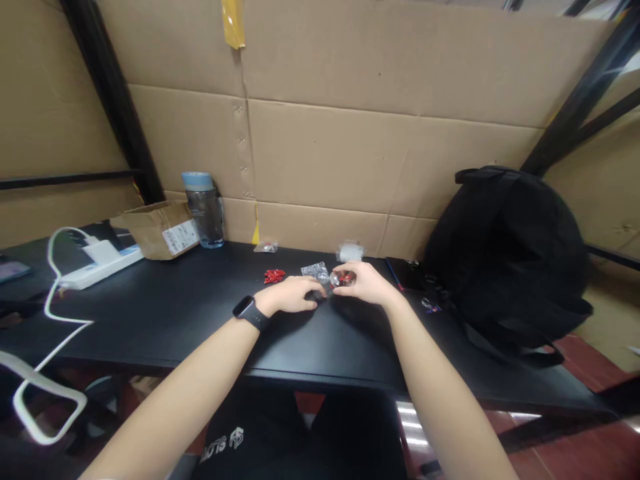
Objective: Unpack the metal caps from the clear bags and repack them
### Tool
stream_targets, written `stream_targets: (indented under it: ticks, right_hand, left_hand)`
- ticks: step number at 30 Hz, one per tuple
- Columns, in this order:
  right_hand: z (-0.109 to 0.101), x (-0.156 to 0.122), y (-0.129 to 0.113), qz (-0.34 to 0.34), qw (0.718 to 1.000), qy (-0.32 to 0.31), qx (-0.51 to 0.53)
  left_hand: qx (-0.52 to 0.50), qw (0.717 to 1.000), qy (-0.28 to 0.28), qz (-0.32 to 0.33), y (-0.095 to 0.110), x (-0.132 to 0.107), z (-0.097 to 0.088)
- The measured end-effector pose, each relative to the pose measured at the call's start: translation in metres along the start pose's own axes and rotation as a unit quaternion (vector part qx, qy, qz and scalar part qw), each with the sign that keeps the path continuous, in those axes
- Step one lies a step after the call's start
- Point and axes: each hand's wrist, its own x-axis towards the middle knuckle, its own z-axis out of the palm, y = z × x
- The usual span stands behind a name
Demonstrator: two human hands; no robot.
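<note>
My right hand [367, 283] is closed around a small clear container [335, 279], tilted on its side just above the table, with red bits [346, 279] showing inside. My left hand [296, 294] is low over the table just left of it, fingers curled around something small and see-through that I cannot make out. Behind the fingertips lies a crinkled clear plastic bag [315, 271]. A little pile of red pieces [274, 275] sits beyond my left wrist.
On the black table [320, 347] stand a water bottle [205, 213], a cardboard box [160, 230] and a white power strip [103, 267] at left. A black backpack [510, 260] fills the right. Small clear packets [350, 251] lie by the cardboard wall [320, 153].
</note>
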Motion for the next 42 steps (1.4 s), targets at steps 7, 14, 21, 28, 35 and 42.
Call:
stream_targets:
  ticks: [7,14,21,28,35,42]
  right_hand:
    - [0.003,-0.004,-0.006,0.057,0.995,-0.079,-0.015]
    - [0.006,-0.004,-0.014,0.055,0.994,-0.068,-0.061]
    - [0.012,-0.004,-0.021,0.047,0.994,-0.072,-0.07]
    - [0.008,-0.005,-0.019,0.042,0.99,-0.112,-0.075]
    - [0.008,-0.005,-0.019,0.049,0.987,-0.139,-0.069]
    - [0.015,-0.007,-0.022,0.053,0.988,-0.134,-0.061]
  left_hand:
    - [0.007,0.996,-0.079,-0.043,-0.004,-0.004,-0.003]
    - [-0.009,0.99,-0.125,-0.07,-0.002,-0.01,-0.015]
    - [-0.031,0.987,-0.146,-0.055,0.0,-0.011,-0.019]
    - [-0.039,0.986,-0.149,-0.055,-0.004,-0.01,-0.017]
    - [-0.04,0.985,-0.153,-0.063,-0.003,-0.01,-0.018]
    - [-0.038,0.986,-0.153,-0.056,-0.001,-0.011,-0.021]
